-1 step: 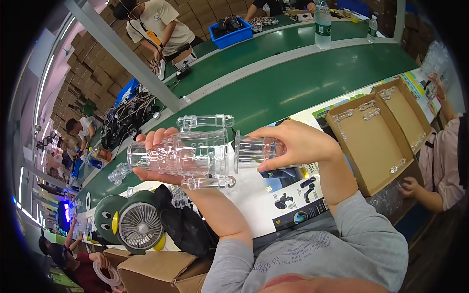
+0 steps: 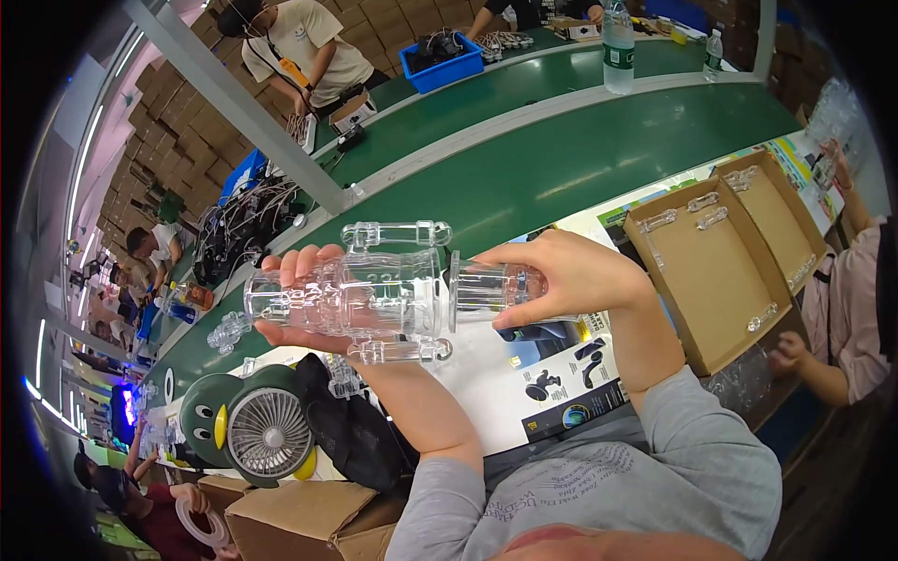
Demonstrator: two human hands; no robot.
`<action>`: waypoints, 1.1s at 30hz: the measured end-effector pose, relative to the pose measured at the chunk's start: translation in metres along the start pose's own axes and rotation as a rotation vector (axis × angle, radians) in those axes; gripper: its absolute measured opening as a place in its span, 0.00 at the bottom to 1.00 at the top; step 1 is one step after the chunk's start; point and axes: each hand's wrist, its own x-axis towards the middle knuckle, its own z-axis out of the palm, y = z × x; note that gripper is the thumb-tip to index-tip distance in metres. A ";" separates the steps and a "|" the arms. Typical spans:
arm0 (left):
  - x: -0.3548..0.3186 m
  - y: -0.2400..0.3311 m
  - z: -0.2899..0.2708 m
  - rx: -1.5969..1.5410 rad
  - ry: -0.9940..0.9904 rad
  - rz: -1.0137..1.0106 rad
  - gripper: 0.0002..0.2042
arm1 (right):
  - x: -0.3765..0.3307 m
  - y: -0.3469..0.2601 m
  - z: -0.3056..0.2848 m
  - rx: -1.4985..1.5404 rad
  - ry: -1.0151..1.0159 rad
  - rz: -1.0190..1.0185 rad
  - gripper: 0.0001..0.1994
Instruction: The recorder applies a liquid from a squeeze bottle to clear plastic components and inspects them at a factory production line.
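Your left hand point(image 2: 304, 304) cups the ribbed body of a clear plastic figure-shaped bottle point(image 2: 374, 294), fingers curled round its far side, palm underneath. Your right hand point(image 2: 571, 276) pinches the bottle's round clear end between thumb and fingers. You hold it sideways in the air above the green bench point(image 2: 524, 178), over a white printed sheet point(image 2: 496, 360). A penguin-shaped green desk fan point(image 2: 248, 425) stands near the bench's near edge, probably beside black cloth.
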 end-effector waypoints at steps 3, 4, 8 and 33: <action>0.000 -0.005 0.003 0.008 0.000 0.005 0.27 | 0.001 0.001 0.001 0.016 -0.010 -0.001 0.31; 0.000 -0.004 0.003 0.008 0.000 0.005 0.27 | 0.001 0.002 0.002 0.029 -0.010 -0.011 0.31; -0.001 -0.004 0.002 -0.008 -0.030 -0.012 0.27 | 0.002 -0.002 0.001 0.042 -0.042 0.013 0.31; -0.018 0.019 0.062 0.047 -0.165 0.068 0.29 | -0.005 -0.020 0.012 0.166 -0.089 -0.163 0.27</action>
